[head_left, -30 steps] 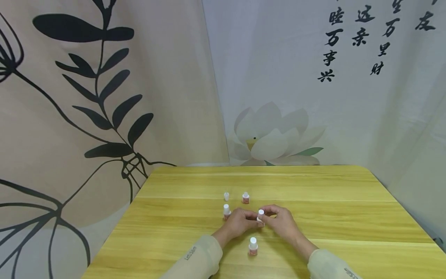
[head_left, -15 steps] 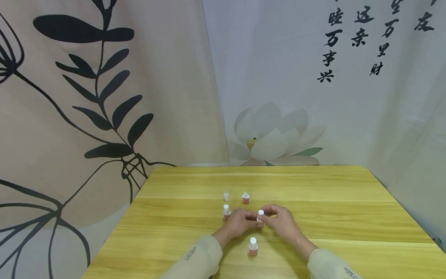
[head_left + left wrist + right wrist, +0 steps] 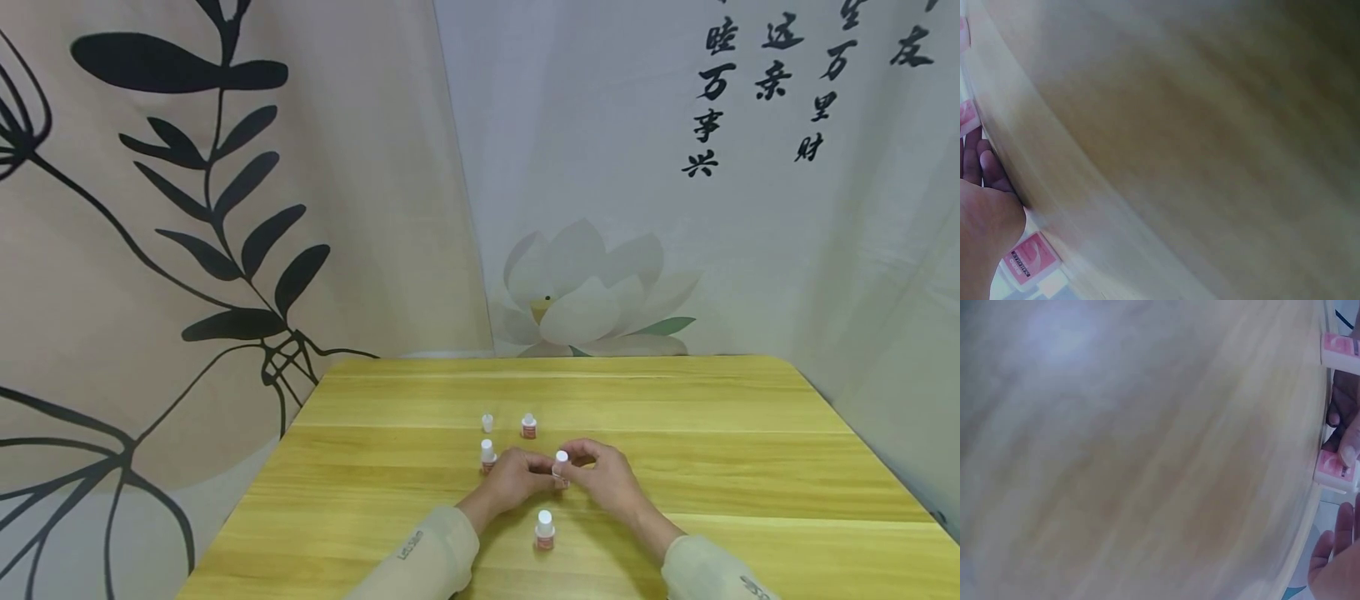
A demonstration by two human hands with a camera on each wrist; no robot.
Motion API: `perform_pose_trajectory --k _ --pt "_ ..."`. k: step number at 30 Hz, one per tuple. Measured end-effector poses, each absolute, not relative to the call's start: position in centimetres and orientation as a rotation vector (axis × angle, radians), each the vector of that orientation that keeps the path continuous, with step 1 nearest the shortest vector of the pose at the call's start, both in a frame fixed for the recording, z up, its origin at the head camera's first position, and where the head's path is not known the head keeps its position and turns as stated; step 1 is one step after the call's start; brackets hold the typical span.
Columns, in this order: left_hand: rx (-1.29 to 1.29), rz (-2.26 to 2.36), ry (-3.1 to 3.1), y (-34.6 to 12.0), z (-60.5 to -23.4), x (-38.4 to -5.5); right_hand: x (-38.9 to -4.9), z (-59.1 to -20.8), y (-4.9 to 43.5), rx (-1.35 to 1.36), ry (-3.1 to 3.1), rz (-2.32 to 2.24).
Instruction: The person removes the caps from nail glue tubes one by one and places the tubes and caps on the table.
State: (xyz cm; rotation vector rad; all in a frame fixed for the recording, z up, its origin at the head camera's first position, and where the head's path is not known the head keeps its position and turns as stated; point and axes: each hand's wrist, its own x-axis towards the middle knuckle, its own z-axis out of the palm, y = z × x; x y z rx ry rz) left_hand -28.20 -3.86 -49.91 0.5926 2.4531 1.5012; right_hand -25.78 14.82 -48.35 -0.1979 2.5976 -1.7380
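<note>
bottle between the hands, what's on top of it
A white cap sits on top of the bottle. The left hand and right hand partly cover the bottle, so where they meet cannot be fully seen.

Black plant prints (image 3: 246, 183) fill the left. A white lotus print (image 3: 588, 304) shows near centre, Chinese calligraphy (image 3: 772, 81) upper right.

The table (image 3: 735, 450) shows smooth wood grain with a soft sheen, the bottles (image 3: 545, 530) look like smooth plastic with paper-like printed labels (image 3: 1030, 257), the sleeves (image 3: 427, 557) are matt cloth, and the curtain (image 3: 390, 208) is matt, slightly creased printed cloth.
</note>
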Motion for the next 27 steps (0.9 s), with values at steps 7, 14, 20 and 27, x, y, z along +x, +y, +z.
perform_pose_trajectory --k 7,14,20,27 --pt "0.574 1.498 2.462 -3.8 -49.9 -28.1 -25.9 -48.4 14.8 -0.181 2.634 -1.709" --pt "0.534 1.484 2.469 -3.7 -49.9 -28.1 -25.9 -48.0 14.7 -0.226 2.664 -1.704" --pt "0.529 1.472 2.483 -3.7 -49.8 -28.1 -25.9 -47.6 14.8 -0.208 2.635 -1.745" --pt "0.527 1.471 2.479 -3.7 -49.8 -28.1 -25.8 -47.3 15.1 -0.194 2.612 -1.789"
